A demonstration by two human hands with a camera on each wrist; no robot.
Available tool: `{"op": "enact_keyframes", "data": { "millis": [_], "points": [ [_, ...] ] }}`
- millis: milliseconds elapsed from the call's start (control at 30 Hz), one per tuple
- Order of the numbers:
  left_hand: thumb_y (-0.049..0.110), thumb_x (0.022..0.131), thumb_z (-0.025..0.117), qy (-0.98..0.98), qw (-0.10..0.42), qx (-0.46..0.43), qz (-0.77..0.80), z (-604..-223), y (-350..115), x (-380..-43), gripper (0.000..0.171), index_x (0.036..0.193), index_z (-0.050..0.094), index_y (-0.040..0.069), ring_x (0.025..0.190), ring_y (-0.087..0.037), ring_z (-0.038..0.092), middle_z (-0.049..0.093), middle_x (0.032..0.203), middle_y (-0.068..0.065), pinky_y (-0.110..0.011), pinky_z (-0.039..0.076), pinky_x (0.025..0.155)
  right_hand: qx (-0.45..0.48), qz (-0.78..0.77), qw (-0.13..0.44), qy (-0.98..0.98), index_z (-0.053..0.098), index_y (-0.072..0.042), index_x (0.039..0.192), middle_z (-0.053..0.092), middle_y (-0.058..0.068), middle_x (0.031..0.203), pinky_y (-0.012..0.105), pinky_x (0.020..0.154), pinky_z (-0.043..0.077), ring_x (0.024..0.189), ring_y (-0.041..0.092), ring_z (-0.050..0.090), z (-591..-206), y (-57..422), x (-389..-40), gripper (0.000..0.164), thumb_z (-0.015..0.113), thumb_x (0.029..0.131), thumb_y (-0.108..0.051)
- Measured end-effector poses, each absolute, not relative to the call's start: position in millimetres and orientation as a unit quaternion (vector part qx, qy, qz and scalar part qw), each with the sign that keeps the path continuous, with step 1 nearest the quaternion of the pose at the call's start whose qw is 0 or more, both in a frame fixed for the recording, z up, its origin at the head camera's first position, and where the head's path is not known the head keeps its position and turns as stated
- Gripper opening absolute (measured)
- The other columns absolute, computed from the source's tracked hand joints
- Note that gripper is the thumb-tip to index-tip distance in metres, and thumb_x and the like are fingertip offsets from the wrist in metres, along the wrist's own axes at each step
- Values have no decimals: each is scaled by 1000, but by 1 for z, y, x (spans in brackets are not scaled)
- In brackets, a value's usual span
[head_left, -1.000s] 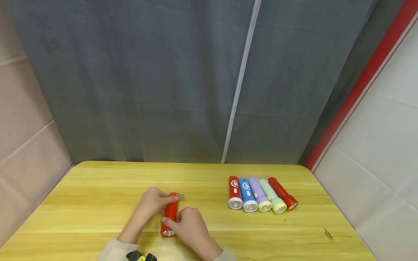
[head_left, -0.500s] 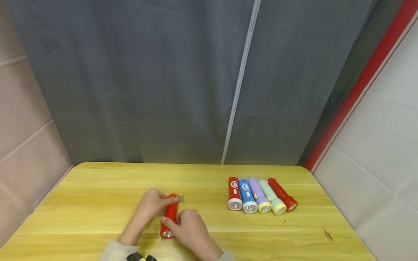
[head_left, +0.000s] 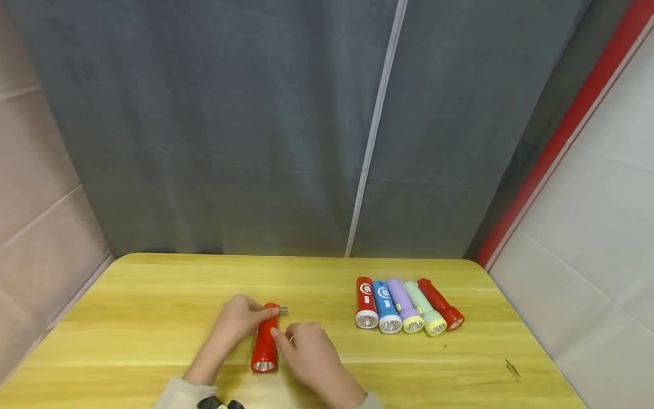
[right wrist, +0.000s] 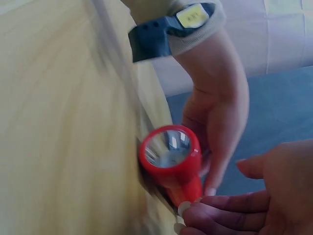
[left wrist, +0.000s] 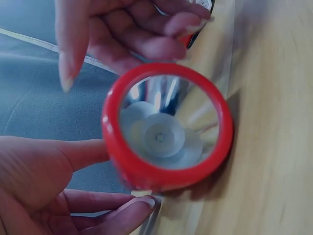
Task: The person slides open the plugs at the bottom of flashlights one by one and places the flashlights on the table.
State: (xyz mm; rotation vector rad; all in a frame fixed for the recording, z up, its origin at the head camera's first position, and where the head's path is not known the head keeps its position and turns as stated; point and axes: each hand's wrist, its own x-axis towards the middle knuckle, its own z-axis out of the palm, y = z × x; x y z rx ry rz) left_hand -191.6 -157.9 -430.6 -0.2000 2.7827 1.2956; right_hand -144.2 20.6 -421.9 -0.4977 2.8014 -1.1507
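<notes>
A red flashlight (head_left: 265, 346) lies on the wooden table, its clear lens toward the person. My left hand (head_left: 237, 319) grips it near the far end, thumb on top, fingers at the left side. Metal prongs (head_left: 284, 310) stick out to the right at that end. My right hand (head_left: 313, 351) is beside the flashlight's right side, thumb tip over its edge in the head view; whether it touches cannot be told. In the left wrist view, the right hand's fingers (left wrist: 161, 46) are loosely bent and hold nothing, with the thumb apart. The lens (left wrist: 161, 137) faces that camera.
At the right of the table (head_left: 153, 284) several flashlights lie side by side: a red one with a white rim (head_left: 365, 304), a blue one (head_left: 386, 307), a purple one (head_left: 405, 307), a pale green one (head_left: 425, 309) and a plain red one (head_left: 441, 304). A grey curtain (head_left: 230, 142) hangs behind.
My right hand has let go of the flashlight's near part and shifted slightly up and right, uncovering the head. The left hand has kept its grip.
</notes>
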Motion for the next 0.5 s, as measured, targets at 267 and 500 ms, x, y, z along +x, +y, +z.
{"op": "enact_keyframes", "data": {
  "millis": [267,500],
  "points": [
    [36,90,73,905,35,-67,418,-422,-155,-187,41,62,65,8,53,-14,49,46,51,3,-23,36,50,-152,-338,28,928,75,-6,94,57,-8,61,22,52,42,55,8,49,-410,49,-149,43,66,95,-48],
    [32,92,72,922,6,-36,385,-408,-149,-184,38,100,74,-5,85,-30,71,75,93,-17,-45,61,73,-127,-337,-8,933,76,-7,97,67,-5,70,22,56,46,61,7,53,-406,74,-154,43,67,94,-49]
  ]
}}
